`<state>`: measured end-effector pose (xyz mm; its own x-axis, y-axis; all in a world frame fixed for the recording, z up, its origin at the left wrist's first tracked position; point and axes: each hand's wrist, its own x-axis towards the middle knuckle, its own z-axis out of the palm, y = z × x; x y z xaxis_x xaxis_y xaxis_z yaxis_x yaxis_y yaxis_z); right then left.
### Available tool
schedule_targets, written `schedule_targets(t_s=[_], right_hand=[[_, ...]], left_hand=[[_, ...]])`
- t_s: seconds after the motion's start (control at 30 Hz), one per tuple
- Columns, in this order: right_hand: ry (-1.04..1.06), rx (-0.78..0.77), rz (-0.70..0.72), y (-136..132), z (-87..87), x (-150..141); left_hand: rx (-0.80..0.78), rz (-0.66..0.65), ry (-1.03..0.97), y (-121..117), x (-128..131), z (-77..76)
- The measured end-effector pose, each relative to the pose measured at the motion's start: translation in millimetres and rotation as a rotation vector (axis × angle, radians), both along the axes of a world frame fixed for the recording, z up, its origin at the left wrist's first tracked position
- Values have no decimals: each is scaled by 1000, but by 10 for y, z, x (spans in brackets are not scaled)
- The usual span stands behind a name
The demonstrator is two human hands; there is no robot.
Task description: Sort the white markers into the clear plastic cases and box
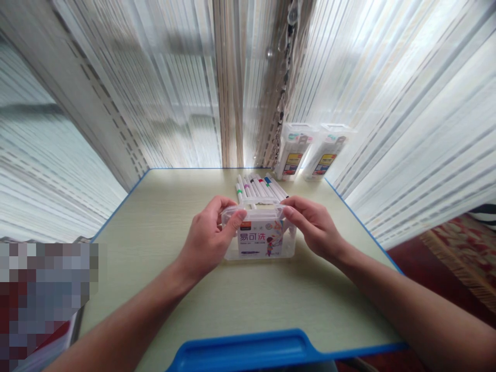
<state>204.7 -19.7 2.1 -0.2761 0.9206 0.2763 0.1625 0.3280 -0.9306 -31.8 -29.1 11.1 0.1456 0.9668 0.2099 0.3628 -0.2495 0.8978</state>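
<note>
A clear plastic marker box (259, 238) with a coloured label stands on the pale green table (248, 305), in the middle. My left hand (207, 236) grips its upper left corner, thumb on the front and fingers curled over the lid. My right hand (313, 223) pinches the upper right corner of the lid in the same way. Just behind the box lies a row of several white markers (259, 187) with coloured caps, flat on the table.
Two more clear marker boxes (310, 151) stand upright at the table's far right corner against striped sheer curtains. A blue tray lip (248, 351) runs along the near edge. A red patterned rug (461, 258) shows on the right.
</note>
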Motion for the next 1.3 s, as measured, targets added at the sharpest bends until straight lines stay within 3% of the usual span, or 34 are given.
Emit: schedule_targets(t_s=[1.3], right_hand=[[0, -34, 0, -8, 9, -6]], left_hand=[[-41, -30, -57, -6, -23, -3]])
